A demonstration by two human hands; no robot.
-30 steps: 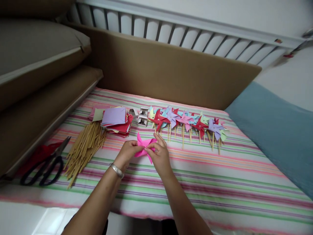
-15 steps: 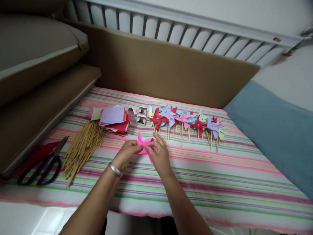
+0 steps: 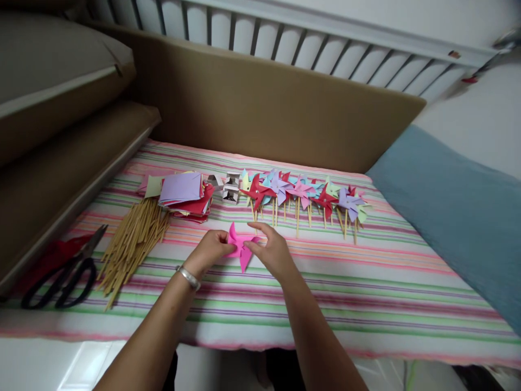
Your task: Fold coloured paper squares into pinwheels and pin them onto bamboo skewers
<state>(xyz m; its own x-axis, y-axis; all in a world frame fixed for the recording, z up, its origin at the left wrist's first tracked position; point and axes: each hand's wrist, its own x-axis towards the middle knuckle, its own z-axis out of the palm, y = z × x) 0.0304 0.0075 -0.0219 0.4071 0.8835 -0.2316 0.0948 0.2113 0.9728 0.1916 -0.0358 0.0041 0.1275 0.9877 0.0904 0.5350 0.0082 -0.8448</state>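
A bright pink paper pinwheel (image 3: 243, 256), without a stick, is pinched at its left side between the thumb and fingers of my left hand (image 3: 211, 252). A silver bangle circles that wrist. My right hand (image 3: 272, 251) is open at the pinwheel's right side, its index finger raised away from the thumb. The right thumb tip lies at the paper near the middle; whether it presses on it I cannot tell. Behind my hands, small boxes (image 3: 230, 194) stand left of a row of finished pinwheels (image 3: 301, 191) on wooden sticks, in red, purple, pink, blue and green.
On the striped cloth (image 3: 325, 271) at left lie a bundle of wooden sticks (image 3: 132, 239), a stack of coloured paper squares (image 3: 181, 187) and black-handled scissors (image 3: 69, 277). A brown panel (image 3: 264, 108) stands along the back. Large cushions (image 3: 61, 130) rise at left, blue padding (image 3: 448, 217) at right.
My right hand has opened, its thumb and index finger spreading apart and shifting right off the pinwheel's blade. The left hand still holds the pinwheel. The view has shifted slightly.
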